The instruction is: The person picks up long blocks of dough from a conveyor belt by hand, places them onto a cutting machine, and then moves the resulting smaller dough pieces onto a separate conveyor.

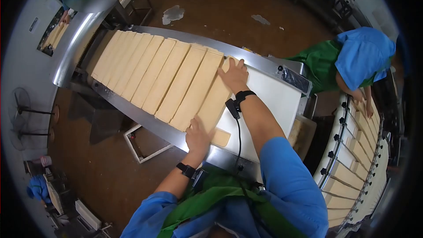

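Note:
Long pale-yellow slabs (152,70) that look like layered dough sheets lie side by side across the white conveyor belt (271,97). My right hand (234,77) grips the far end of the last slab (216,99) in the row, fingers bent over its top. At the near end of the same slab, my left hand (197,140) has its fingers curled against the edge. A small flat pale piece (221,137) lies on the belt just right of my left hand. Each wrist wears a black strap, and a cable hangs from the right one.
Metal rails (167,31) border the belt. To the right, a co-worker in a blue cap (363,55) leans over a curved second conveyor (339,180) carrying similar slabs. Another person (66,0) works at the far left. Below the belt sits a white frame (143,154).

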### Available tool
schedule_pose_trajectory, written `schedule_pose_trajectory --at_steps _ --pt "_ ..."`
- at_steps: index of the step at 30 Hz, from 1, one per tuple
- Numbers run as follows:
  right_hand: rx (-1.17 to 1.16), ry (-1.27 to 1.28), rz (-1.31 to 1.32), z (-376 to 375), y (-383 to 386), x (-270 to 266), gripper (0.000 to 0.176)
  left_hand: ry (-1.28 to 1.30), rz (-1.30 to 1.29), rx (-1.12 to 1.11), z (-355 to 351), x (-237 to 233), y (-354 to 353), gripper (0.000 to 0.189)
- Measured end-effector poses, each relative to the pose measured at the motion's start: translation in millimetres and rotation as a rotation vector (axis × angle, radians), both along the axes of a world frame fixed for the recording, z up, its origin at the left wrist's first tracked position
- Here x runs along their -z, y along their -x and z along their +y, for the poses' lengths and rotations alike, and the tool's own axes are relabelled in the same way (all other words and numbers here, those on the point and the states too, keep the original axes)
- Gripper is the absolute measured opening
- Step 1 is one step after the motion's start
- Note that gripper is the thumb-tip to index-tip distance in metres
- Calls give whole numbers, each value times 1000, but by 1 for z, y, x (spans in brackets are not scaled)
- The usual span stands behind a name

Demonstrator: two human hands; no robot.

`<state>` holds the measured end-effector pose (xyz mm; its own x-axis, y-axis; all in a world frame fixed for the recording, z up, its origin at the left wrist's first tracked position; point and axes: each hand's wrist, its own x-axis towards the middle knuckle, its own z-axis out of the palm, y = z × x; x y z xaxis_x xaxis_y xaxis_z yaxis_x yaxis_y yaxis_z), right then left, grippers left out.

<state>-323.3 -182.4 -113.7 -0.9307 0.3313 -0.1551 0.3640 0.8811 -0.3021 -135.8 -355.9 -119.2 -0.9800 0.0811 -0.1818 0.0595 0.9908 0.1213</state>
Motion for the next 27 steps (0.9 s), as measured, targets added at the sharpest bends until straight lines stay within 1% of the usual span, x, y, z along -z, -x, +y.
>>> schedule_pose_trajectory --at_steps 2,3,5,8,9,10,11,12,14,16,18,20,21,24,27 --pt "104 86 -125 7 -5 -26 73 -44 -2 -12 0 -5 0 87" --pt "178 82 -118 16 -9 -22 77 -90 56 31 -1 -1 0 88" --pt "322 123 -141 40 -30 -31 82 -188 166 124 -4 9 -2 89" --pt "519 184 -130 88 -67 -38 88 -530 -138 273 4 -17 16 95" --pt "586 212 -119 105 -82 -42 90 -560 -237 246 10 -20 16 96" --pt "599 178 -13 117 -96 -36 91 -586 -339 228 19 -23 17 97" --pt "627 139 95 130 -110 -19 92 -604 -446 227 31 -25 18 99" --pt "665 88 203 146 -126 -5 93 -504 -385 214 45 -23 17 96" --pt "668 -183 208 164 -145 14 90 -329 -245 214 74 -14 9 90" --pt "848 198 199 176 -177 -25 89 -379 -289 227 94 -40 5 84" --pt "965 290 263 199 -213 -26 91 -501 -174 324 113 -43 -9 79" --pt "1018 344 448 226 -256 -24 89 -609 -117 384 141 -50 -26 76" --pt "1031 226 569 238 -279 -26 83 -661 -83 397 158 -52 -35 75" --pt "1130 213 733 281 -354 -76 81 -819 35 622 210 -59 -66 73" --pt "1215 100 797 340 -412 -92 81 -888 85 833 267 -92 -101 73"
